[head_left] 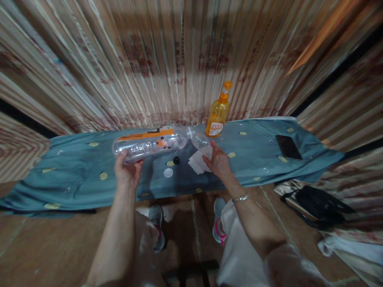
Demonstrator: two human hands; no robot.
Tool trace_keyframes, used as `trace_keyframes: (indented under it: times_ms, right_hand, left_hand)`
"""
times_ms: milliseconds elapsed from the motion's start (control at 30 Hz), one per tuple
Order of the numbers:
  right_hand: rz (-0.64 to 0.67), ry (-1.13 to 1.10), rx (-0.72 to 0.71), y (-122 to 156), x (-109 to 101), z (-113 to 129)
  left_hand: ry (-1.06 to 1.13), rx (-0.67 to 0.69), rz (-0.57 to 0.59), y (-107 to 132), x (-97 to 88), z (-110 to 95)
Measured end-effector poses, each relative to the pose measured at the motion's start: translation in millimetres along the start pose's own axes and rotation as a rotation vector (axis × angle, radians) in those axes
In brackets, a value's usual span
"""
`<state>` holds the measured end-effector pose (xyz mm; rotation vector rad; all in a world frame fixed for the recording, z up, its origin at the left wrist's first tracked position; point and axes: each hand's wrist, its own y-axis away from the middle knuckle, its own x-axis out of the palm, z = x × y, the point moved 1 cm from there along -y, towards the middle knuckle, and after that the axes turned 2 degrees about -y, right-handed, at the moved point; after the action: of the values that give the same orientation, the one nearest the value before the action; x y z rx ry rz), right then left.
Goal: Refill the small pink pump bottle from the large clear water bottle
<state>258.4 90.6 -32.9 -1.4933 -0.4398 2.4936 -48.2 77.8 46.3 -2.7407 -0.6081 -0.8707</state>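
My left hand (127, 169) grips the lower end of a large clear plastic bottle (143, 149) with an orange label, held lying sideways above the cloth. The bottle's narrow end points right. There it meets a smaller clear plastic piece (200, 139), perhaps a bottle top or funnel; whether the two are joined I cannot tell. My right hand (220, 159) is closed on that clear piece, and a white scalloped tissue-like sheet (199, 162) hangs by its fingers. Below the bottle lie a small black cap (176, 160) and a round white lid (168, 172).
A pump bottle (218, 117) of orange-yellow liquid stands at the back of the table with the blue-green cloth (83, 171). A dark phone (288, 147) lies at the right. Pleated curtains (167, 59) rise behind. A black bag (321, 203) sits low at the right.
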Motion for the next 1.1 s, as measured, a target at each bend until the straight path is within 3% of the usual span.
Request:
trace_keyframes:
  times_ms: [633, 1100]
  right_hand:
    - [0.008, 0.046, -0.021, 0, 1, 3]
    - [-0.007, 0.034, -0.004, 1, 0, 3]
  left_hand:
    - [-0.021, 0.013, -0.003, -3, -7.9, -4]
    - [0.098, 0.037, -0.047, -2, 10.3, -1]
